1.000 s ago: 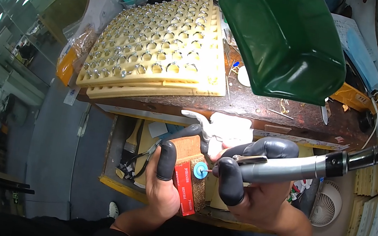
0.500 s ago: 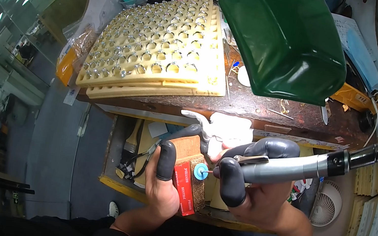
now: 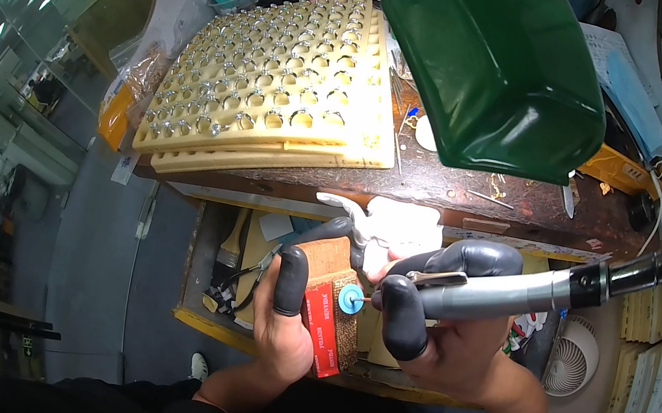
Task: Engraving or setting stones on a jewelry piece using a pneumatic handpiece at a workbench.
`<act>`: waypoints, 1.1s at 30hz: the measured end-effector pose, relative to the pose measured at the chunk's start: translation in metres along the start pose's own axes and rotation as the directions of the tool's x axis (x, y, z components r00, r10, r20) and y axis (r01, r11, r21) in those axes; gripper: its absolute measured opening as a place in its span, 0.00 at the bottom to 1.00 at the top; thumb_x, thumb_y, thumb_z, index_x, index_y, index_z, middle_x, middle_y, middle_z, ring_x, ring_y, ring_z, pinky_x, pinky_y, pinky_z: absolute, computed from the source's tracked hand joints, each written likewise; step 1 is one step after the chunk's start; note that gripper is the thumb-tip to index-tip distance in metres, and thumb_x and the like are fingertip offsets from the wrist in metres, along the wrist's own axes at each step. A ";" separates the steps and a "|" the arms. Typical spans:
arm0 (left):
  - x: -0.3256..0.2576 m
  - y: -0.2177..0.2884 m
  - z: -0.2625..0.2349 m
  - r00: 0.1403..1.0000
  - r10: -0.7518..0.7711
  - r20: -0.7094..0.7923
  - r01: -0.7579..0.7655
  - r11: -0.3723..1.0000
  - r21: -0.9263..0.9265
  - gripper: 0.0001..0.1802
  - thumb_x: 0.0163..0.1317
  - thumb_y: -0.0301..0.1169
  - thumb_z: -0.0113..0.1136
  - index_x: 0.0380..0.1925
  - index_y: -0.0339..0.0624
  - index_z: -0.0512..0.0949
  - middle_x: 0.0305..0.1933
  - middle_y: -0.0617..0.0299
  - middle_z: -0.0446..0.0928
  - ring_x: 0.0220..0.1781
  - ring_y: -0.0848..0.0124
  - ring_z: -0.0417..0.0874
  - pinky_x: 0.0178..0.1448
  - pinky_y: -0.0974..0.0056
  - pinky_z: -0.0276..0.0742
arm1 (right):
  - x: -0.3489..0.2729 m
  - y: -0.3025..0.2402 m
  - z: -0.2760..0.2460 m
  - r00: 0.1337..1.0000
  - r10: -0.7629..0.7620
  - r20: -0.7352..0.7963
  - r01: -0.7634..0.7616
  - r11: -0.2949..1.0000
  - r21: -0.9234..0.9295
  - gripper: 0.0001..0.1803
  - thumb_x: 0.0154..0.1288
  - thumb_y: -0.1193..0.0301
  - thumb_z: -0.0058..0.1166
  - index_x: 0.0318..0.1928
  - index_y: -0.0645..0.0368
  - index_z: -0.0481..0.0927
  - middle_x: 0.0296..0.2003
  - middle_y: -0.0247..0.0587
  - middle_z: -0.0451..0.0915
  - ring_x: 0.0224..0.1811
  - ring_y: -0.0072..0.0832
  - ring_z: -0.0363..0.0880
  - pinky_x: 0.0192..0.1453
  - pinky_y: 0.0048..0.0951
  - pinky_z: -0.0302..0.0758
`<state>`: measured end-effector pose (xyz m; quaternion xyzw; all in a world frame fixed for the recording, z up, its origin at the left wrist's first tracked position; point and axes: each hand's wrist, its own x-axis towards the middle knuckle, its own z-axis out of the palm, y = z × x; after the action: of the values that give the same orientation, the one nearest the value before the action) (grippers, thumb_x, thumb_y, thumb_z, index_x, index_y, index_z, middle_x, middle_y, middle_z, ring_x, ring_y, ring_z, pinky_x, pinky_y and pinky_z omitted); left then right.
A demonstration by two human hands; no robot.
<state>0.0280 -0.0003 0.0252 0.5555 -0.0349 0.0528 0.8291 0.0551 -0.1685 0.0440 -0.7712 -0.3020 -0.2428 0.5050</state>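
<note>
My left hand, with black finger cots on thumb and finger, grips a brown block with a red printed wrapper. In my right hand, also in black finger cots, is a silver rotary handpiece, its cable running off to the right. A small blue disc on the handpiece's tip is against or just over the block's rough, speckled side; exact contact cannot be made out. Just beyond both hands, a white, irregularly shaped piece juts from the bench edge.
Stacked yellow trays full of rings stand on the dark wooden bench. A large green plastic cover overhangs it. Below my hands is an open drawer with a brush and pliers. At right are a white fan and stacked boards.
The handpiece and its blue disc have shifted very slightly to the left. My left hand and the block stay in place.
</note>
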 end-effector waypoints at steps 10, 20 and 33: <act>0.000 -0.001 -0.002 1.000 0.005 -0.014 -0.005 1.000 0.013 0.30 0.80 0.45 0.36 0.64 0.28 0.67 0.57 0.44 0.77 0.59 0.60 0.80 0.66 0.55 0.74 | 0.002 -0.002 0.001 0.999 0.019 -0.029 -0.019 1.000 -0.003 0.06 0.64 0.80 0.57 0.28 0.61 0.82 0.28 0.39 0.84 0.33 0.27 0.85 0.45 0.32 0.86; 0.002 -0.002 -0.003 0.998 0.048 0.038 -0.050 0.997 0.051 0.30 0.81 0.45 0.33 0.65 0.27 0.66 0.56 0.42 0.77 0.59 0.58 0.80 0.66 0.54 0.74 | 0.003 -0.003 0.000 1.000 0.014 -0.025 -0.013 1.000 0.010 0.06 0.64 0.79 0.58 0.29 0.62 0.83 0.28 0.39 0.84 0.33 0.27 0.85 0.45 0.32 0.86; 0.000 -0.001 0.000 1.000 0.006 -0.004 -0.006 1.000 0.005 0.31 0.81 0.46 0.33 0.65 0.27 0.67 0.56 0.44 0.78 0.58 0.59 0.80 0.65 0.55 0.75 | 0.000 -0.002 0.001 1.000 0.006 -0.025 -0.007 1.000 -0.013 0.05 0.64 0.79 0.57 0.30 0.63 0.83 0.28 0.40 0.84 0.34 0.29 0.85 0.47 0.35 0.86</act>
<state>0.0285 -0.0006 0.0240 0.5573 -0.0347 0.0566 0.8277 0.0537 -0.1668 0.0453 -0.7724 -0.2917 -0.2527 0.5044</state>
